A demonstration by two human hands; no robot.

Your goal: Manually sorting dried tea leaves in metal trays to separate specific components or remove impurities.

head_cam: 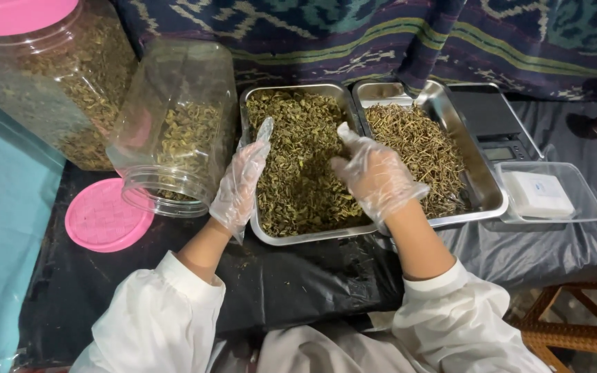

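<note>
Two trays (pixel 481 200), seemingly two jars (pixel 174 124)

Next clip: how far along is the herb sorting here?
Done: a pile of stems sits in the right tray. In hand: the left hand and right hand, both gloved, work the dried leaves in the left tray. Left: that tray is full, and the open jar holds more.
</note>
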